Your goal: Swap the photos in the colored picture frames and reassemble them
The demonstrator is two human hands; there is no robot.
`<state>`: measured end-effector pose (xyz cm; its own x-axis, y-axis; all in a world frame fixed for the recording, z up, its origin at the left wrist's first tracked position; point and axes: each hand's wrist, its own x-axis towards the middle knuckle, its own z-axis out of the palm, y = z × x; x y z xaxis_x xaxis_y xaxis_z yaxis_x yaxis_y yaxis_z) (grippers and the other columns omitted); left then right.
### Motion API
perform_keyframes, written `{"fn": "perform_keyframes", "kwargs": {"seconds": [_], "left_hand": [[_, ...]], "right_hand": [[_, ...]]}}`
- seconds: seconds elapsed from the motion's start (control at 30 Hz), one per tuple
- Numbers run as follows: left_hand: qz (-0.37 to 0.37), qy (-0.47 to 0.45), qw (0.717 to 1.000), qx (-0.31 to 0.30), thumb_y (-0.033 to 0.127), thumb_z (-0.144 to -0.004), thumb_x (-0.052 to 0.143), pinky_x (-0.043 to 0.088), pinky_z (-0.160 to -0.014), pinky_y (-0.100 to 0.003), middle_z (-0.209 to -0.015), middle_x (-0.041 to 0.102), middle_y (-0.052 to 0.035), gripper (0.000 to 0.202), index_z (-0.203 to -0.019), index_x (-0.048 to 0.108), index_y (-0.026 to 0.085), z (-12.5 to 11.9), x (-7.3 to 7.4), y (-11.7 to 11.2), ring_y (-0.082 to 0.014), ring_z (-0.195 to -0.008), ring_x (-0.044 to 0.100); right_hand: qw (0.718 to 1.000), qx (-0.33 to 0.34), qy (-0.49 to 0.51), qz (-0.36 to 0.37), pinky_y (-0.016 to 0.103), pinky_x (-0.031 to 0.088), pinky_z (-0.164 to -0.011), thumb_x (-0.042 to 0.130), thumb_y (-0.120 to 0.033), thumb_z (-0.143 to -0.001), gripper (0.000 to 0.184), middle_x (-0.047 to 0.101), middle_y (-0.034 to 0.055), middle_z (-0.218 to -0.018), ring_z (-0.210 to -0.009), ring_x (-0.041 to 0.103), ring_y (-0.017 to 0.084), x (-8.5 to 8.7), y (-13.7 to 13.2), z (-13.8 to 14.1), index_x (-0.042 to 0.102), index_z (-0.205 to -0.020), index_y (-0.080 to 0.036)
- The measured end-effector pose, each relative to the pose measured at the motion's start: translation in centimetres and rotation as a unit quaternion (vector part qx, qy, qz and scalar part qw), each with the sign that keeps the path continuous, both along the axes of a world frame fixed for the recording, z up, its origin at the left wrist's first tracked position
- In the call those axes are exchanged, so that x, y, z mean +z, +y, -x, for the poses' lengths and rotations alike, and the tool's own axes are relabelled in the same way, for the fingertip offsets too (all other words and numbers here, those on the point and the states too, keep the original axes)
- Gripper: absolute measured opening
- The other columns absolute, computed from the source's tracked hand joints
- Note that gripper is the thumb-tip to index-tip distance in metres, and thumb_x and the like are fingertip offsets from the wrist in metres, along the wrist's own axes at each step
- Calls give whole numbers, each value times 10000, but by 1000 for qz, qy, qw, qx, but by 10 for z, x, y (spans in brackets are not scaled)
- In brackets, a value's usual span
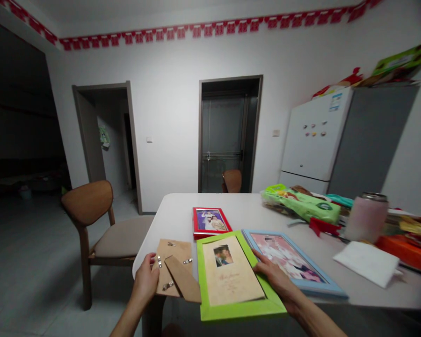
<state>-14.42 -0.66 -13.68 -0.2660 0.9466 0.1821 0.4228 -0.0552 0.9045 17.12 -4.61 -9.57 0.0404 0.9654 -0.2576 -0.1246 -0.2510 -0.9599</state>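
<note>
My left hand (148, 277) grips the left edge of a brown frame backing board (173, 250), which has metal clips and a stand leg on its face. With my right hand (268, 271) I hold the right side of a green picture frame (243, 312), tilted toward me over the table's near edge. Inside the green frame is a cream sheet with a small photo and faint writing. Just right of it a light blue picture frame (323, 291) lies on the table. Behind lies a red picture frame (195, 222) with a photo in it.
The white table (180, 206) has rounded corners. On its right are a green package (301, 202), a pink jar (367, 217), white tissue (366, 262) and an orange item (407, 250). A wooden chair (87, 201) stands left; a fridge (314, 133) stands behind at right.
</note>
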Motion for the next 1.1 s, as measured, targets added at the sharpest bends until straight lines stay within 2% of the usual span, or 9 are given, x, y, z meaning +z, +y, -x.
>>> {"fn": "perform_keyframes", "kwargs": {"seconds": [0.07,0.17,0.3,0.47,0.63,0.73,0.83,0.93,1.1], "left_hand": [[-23,33,999,8,90,-651,460,325,-900,-359,-1036,543,-103,329,-976,479,140,-12,8,-7,-216,-1012,486],[-73,68,994,-35,130,-640,502,250,-972,-339,-1150,476,-75,407,-1042,457,167,-57,22,-27,-192,-1126,376],[-164,135,947,-241,218,-611,607,265,-977,-391,-1266,367,-109,595,-1160,384,158,-133,44,-56,-233,-1175,303],[-241,230,900,-280,173,-683,541,379,-899,-386,-1129,496,-105,444,-1108,414,157,-170,65,-65,-224,-1058,436],[-317,256,879,-246,134,-761,403,464,-767,-327,-943,577,-78,324,-1082,412,167,-152,65,-60,-181,-862,545],[-311,187,917,-163,144,-767,374,472,-707,-295,-860,576,-50,344,-1109,383,172,-126,66,-56,-154,-754,567],[-246,102,962,-66,203,-752,404,470,-602,-265,-749,562,-9,320,-1070,410,171,-91,62,-52,-138,-616,563],[-158,9,987,-38,241,-713,447,456,-562,-238,-678,556,22,311,-1017,439,175,-61,41,-48,-138,-591,568],[-46,-80,994,-62,206,-663,440,403,-440,-200,-553,520,71,321,-981,429,165,-43,-6,-44,-120,-457,529]], "right_hand": [[1000,3,26,-5,281,419,-457,424,-189,-600,790,646,26,-693,-466,575,173,4,-3,1,78,-1310,-213],[999,0,36,-5,303,434,-469,465,-191,-601,805,650,36,-689,-462,579,181,13,-8,7,82,-1309,-210],[998,-15,22,-52,286,443,-498,515,-192,-607,791,652,35,-708,-496,582,165,29,-13,17,135,-1301,-199],[998,-7,9,-63,267,443,-536,530,-218,-620,757,640,3,-673,-491,561,135,39,-12,19,179,-1290,-215],[995,-5,-26,-92,230,393,-468,537,-268,-632,758,573,-31,-530,-435,503,115,21,-5,15,178,-1292,-169],[983,-8,-152,-102,208,339,-433,505,-264,-642,723,521,-50,-466,-429,478,113,3,4,3,212,-1282,-100],[929,-29,-354,-108,218,315,-445,453,-190,-627,604,503,-38,-466,-444,473,121,-12,13,-12,368,-1206,-43],[855,-44,-500,-131,240,361,-566,449,-158,-614,483,594,39,-599,-597,542,163,-21,18,-21,513,-1079,-47],[794,-25,-590,-144,260,363,-705,498,-169,-624,328,642,124,-829,-810,564,219,-27,17,-19,585,-935,-111]]}}
